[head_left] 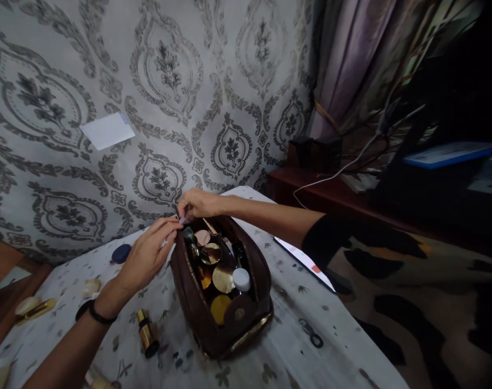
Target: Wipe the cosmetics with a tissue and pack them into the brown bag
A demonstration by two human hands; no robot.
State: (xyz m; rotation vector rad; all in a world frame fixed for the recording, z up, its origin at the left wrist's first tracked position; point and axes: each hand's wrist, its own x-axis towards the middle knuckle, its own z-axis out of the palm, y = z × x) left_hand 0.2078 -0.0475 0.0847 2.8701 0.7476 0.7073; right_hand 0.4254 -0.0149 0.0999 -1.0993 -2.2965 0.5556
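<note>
A brown zip-up cosmetic bag (pixel 185 292) stands unzipped on the table, filled with several bottles and jars, among them a white-capped one (pixel 241 279) and a gold-topped one (pixel 223 277). At its far left rim, my left hand (pixel 151 249) has its fingers close together around a thin white tissue-like piece (pixel 167 260). My right hand (pixel 197 204) reaches across the far end of the bag and pinches a pale bit of what looks like the same piece. The fingertips of both hands nearly meet there, and the exact grip is partly hidden.
A gold and black lipstick-like tube (pixel 147 334) lies left of the bag. Nearby are a dark blue round lid (pixel 121 253) and a gold hair clip (pixel 35 311). A lit phone (pixel 305 263) lies under my right forearm. Black rings (pixel 311 333) rest at the right.
</note>
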